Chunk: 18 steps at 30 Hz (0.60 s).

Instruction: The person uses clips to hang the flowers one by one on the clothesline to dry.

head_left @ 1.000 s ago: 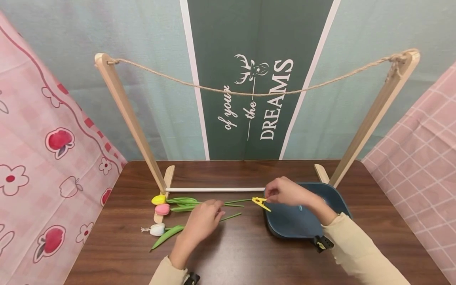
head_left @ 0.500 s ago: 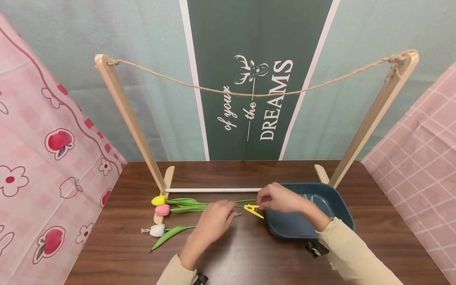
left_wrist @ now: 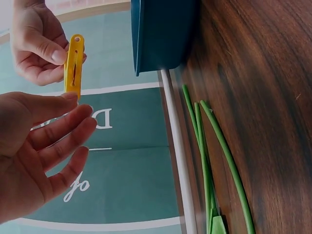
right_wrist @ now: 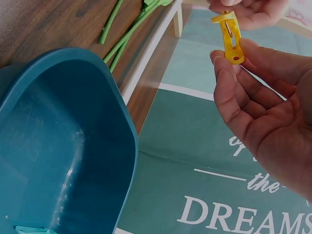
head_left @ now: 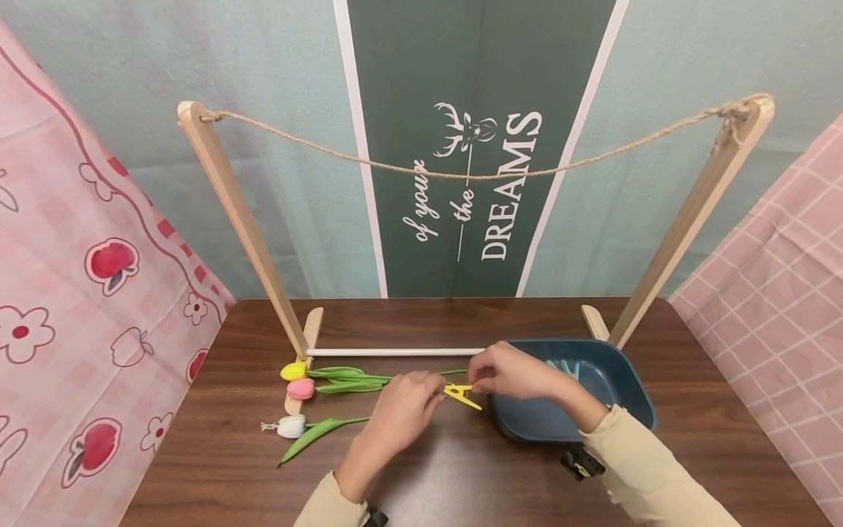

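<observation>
Above the table, between the tub and the flowers, a yellow clothespin [head_left: 459,394] is held level. My right hand [head_left: 520,373] pinches one end of it between thumb and fingers. In the left wrist view my left hand [left_wrist: 44,146] has its thumb and forefinger at the clothespin's other end, the remaining fingers loosely bent. The right wrist view shows the spring side of the clothespin [right_wrist: 231,39]. Below and left lie three artificial tulips: yellow [head_left: 293,372], pink [head_left: 301,389] and white [head_left: 291,426]. My left hand covers part of their stems.
A dark blue tub [head_left: 639,388] with several light blue clothespins [head_left: 569,368] stands on the right. Behind, a wooden frame rises with posts left [head_left: 244,227] and right [head_left: 691,219]. A sagging twine [head_left: 461,176] joins their tops; a white rod [head_left: 395,352] runs low between them.
My right hand has carried the yellow clothespin left, away from the tub, and slightly toward me. My left hand has moved right from over the stems to meet the clothespin's end.
</observation>
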Tool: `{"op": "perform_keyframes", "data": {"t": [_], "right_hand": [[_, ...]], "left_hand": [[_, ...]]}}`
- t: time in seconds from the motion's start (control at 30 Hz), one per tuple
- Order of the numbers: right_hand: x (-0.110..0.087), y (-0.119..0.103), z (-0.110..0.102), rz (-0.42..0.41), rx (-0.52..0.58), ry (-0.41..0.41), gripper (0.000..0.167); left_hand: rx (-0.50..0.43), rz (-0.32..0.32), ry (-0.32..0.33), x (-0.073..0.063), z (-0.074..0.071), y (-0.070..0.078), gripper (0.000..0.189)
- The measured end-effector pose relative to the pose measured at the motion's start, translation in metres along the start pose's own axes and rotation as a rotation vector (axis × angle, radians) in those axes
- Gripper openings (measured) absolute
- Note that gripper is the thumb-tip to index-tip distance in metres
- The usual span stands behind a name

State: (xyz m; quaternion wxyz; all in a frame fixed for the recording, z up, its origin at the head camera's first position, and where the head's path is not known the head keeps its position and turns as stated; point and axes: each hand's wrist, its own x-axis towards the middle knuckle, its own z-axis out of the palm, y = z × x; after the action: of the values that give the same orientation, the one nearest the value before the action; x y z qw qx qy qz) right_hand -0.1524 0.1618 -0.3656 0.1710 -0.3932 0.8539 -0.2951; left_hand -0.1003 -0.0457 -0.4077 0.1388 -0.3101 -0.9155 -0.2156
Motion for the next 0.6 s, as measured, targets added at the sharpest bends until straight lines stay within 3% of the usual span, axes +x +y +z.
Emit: {"op": "perform_keyframes", "data": {"t": [0.27,0.6], "right_hand": [[0.0005,-0.0023,0.0006,-0.001,0.014,0.004,0.01],[0.0002,0.0014,-0.0002,0.0,0.031,0.025,0.007]], "left_hand": [[-0.004,-0.023,-0.009,0.0015,0.0001,0.0028,0.009],[0.003,-0.003,0.055,0.0012,0.001,0.0014,0.006]]}}
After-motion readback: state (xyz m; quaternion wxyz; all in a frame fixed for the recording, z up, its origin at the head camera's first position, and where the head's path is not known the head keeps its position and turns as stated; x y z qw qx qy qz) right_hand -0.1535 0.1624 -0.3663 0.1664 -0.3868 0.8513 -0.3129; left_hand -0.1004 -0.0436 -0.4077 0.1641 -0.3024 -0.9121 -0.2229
